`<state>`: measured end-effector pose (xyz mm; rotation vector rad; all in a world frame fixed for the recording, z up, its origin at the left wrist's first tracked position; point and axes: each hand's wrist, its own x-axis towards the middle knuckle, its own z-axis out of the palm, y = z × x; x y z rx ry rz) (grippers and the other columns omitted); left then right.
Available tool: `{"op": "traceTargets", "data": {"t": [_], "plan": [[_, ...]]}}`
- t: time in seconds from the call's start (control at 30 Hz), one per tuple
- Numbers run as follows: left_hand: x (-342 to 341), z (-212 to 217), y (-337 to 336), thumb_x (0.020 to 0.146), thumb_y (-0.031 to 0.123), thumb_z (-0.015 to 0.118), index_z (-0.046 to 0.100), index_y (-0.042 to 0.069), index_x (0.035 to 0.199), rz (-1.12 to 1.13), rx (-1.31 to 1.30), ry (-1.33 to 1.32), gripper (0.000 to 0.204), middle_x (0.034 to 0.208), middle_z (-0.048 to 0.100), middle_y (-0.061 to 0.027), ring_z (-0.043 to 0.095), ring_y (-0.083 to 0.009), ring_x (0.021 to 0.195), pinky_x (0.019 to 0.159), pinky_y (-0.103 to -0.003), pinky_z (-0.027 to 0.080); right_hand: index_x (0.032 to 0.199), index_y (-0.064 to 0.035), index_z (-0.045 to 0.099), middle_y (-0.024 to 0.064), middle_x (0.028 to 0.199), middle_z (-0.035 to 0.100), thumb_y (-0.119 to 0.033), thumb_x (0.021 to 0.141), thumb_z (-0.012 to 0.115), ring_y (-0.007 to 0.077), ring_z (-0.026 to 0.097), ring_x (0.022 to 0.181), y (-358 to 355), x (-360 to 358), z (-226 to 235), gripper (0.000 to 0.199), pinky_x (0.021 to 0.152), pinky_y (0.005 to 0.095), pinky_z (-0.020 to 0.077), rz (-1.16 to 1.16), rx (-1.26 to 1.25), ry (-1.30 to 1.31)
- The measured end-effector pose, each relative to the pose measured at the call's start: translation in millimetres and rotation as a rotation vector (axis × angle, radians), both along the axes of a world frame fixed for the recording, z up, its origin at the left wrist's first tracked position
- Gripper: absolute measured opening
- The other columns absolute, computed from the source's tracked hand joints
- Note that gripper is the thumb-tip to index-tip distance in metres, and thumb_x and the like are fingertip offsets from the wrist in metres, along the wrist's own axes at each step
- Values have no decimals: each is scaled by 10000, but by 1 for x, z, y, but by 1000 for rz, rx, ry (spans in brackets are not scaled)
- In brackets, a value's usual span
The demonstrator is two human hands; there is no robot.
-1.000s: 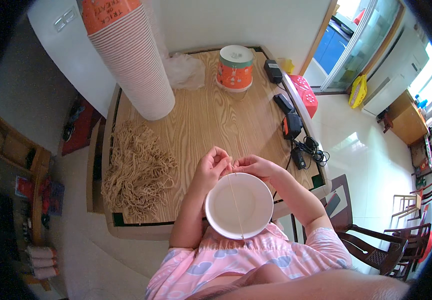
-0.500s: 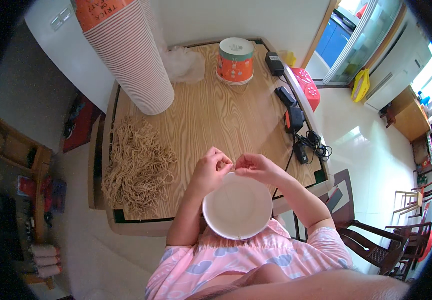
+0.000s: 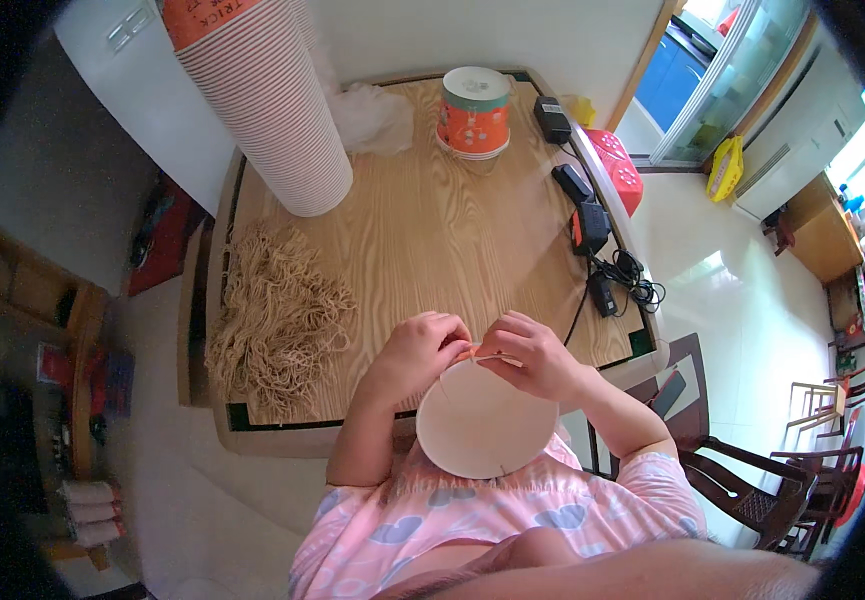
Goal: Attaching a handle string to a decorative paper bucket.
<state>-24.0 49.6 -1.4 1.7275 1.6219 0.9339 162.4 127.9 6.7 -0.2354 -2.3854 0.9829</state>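
Observation:
A white-lined paper bucket [image 3: 487, 425] rests against my lap at the table's front edge, its round mouth toward me. At its far rim my left hand [image 3: 417, 352] is closed, thumb and fingers pinching the rim and a thin cord there. My right hand [image 3: 530, 352] is closed just beside it, gripping a piece of the cord [image 3: 492, 357]; the fingertips partly hide the cord. Another bit of cord shows at the near rim. Left of my hands lies a loose heap of tan cords [image 3: 277, 325].
A tall leaning stack of nested paper buckets [image 3: 272, 120] stands at the back left, beside a crumpled plastic bag [image 3: 372, 118]. An orange and green bucket [image 3: 475, 115] sits upside down at the back. Black adapters and cables [image 3: 592, 230] line the right edge. A dark chair [image 3: 752, 490] stands at right.
The bucket has tilted and shifted slightly right. My right hand has moved right and drawn a length of cord along the rim; my left hand stays at the rim.

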Motion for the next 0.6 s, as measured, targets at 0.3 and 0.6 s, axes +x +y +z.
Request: {"op": "traceTargets", "data": {"t": [0.3, 0.6], "plan": [[7, 23, -20, 765, 76, 668, 633, 6, 813, 135, 64, -138, 92, 725, 584, -93, 569, -185, 645, 575, -296, 457, 852, -51, 612, 73, 805, 553, -20, 744, 663, 248, 552, 753, -10, 9, 12, 123, 639, 340, 458, -61, 14, -17], [11, 29, -25, 748, 104, 697, 660, 14, 794, 118, 22, -114, 107, 692, 570, -81, 562, -160, 591, 547, -284, 453, 848, -54, 609, 67, 806, 549, -20, 747, 663, 248, 554, 746, -15, 12, 16, 119, 628, 336, 462, -76, -15, 3]]}}
